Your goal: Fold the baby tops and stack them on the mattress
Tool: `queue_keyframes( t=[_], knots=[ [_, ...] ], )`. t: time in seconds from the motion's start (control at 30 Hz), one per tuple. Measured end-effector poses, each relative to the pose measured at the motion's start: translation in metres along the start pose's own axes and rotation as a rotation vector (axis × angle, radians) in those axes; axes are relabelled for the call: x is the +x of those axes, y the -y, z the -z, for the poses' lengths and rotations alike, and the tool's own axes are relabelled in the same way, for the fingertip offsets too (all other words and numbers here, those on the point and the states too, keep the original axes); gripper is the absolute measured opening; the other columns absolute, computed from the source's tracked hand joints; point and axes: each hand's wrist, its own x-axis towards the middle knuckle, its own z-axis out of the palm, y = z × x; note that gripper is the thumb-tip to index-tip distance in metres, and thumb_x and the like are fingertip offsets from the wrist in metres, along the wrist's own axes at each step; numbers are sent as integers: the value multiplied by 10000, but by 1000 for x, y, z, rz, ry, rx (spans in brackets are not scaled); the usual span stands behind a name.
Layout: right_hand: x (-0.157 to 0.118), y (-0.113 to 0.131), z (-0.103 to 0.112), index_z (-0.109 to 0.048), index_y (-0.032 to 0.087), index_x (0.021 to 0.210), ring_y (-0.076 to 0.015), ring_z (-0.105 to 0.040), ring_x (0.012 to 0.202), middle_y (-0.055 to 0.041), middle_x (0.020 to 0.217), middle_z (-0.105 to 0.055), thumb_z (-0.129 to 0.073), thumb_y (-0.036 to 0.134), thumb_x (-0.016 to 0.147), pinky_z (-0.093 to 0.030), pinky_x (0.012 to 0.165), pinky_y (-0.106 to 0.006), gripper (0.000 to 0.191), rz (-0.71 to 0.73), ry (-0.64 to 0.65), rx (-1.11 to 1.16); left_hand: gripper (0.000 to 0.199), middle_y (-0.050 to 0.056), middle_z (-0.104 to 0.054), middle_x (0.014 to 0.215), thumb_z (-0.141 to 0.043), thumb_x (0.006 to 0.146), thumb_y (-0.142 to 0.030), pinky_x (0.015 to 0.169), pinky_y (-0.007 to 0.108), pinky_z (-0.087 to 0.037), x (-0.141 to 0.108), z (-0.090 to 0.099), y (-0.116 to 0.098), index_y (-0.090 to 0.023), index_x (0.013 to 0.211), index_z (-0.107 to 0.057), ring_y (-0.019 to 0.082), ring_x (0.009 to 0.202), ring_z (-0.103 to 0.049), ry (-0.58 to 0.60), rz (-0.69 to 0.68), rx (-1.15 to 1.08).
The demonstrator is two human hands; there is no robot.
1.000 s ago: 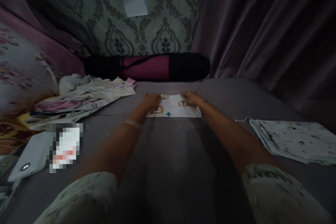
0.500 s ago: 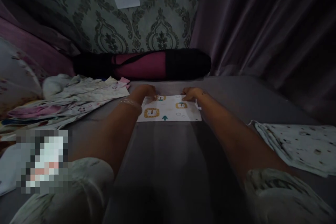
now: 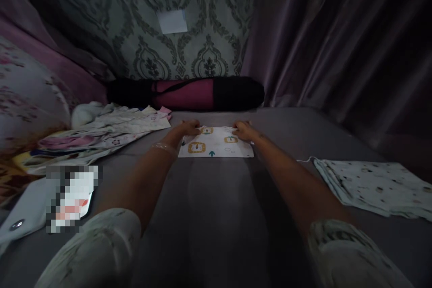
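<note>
A white cloth [image 3: 218, 146] printed with orange lion faces and green leaves lies folded flat on the grey bed sheet ahead of me. My left hand [image 3: 191, 127] is closed on its far left corner, fingers curled over the edge. At the far right corner, my right hand [image 3: 243, 130] pinches the fabric between thumb and fingers. Between the two hands the far edge looks slightly rumpled. The fingertips are partly hidden by the hands and the cloth.
To the left lies a pile of baby clothes [image 3: 128, 121], with a pale case-like object [image 3: 29, 209] and a pixelated phone-like object nearer me. A folded spotted cloth [image 3: 374, 184] lies right. Behind is a black and pink long bag [image 3: 185, 94] against the patterned wall.
My view has tilted up a little. Both hands have closed more firmly on the cloth's far corners, and its far edge sits a little nearer.
</note>
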Motion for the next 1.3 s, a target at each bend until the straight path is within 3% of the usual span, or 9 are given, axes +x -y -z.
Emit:
queue_keyframes(
  t=[0.1,0.23,0.43,0.6,0.73,0.83,1.03,1.3],
  knots=[
    [-18,0,7,-594,203,1168,-221,-591,1104,-70,1081,-698,-528,262,929,-320,1038,-376,255,44,-90,44,195,28,-722,831,-646,689,-324,934,407,-395,-22,15,-9,-228,856,-673,234,888,-638,79,18,97],
    [-35,3,33,-588,204,1217,-228,-572,1128,-76,1167,-677,-556,277,916,-347,991,-347,312,70,-140,51,282,23,-724,891,-629,710,-376,932,371,-392,-44,45,-23,-242,953,-677,242,972,-625,34,-30,122],
    [-62,11,78,-629,207,1254,-243,-570,1166,-82,1245,-666,-590,214,884,-356,980,-344,371,122,-113,25,240,11,-732,863,-647,719,-398,909,332,-394,-78,92,-48,-252,893,-728,252,1003,-631,23,-116,113],
    [-91,12,92,-642,210,1223,-240,-577,1135,-79,1212,-676,-522,159,885,-355,961,-357,362,233,-272,13,301,46,-739,972,-580,798,-385,960,382,-357,-103,106,-51,-225,1010,-722,259,991,-648,-59,-257,178],
    [-122,9,75,-625,183,1206,-242,-561,1098,-103,1152,-668,-435,119,899,-323,990,-401,367,396,-471,-34,339,67,-732,1060,-492,857,-311,1061,475,-255,-127,91,-40,-219,1132,-669,246,1034,-624,-232,-400,233],
    [-151,8,49,-635,188,1162,-235,-552,1067,-102,1081,-668,-397,86,898,-307,1001,-403,370,491,-506,-74,362,75,-727,1080,-450,850,-206,1074,502,-237,-156,67,-32,-226,1148,-655,241,1063,-606,-278,-454,260],
    [-203,14,5,-604,191,1191,-219,-545,1012,-96,1103,-655,-348,38,907,-275,1020,-402,412,586,-435,-113,391,86,-688,1165,-427,847,-120,1109,500,-230,-217,24,-23,-188,1175,-629,221,1104,-601,-172,-569,250],
    [-229,15,-28,-586,190,1263,-216,-521,1106,-107,1183,-630,-350,14,906,-265,1039,-389,462,586,-325,-125,443,66,-685,1213,-407,830,-43,1145,480,-264,-251,-5,-15,-201,1164,-652,208,1172,-593,-75,-554,249]
  ],
)
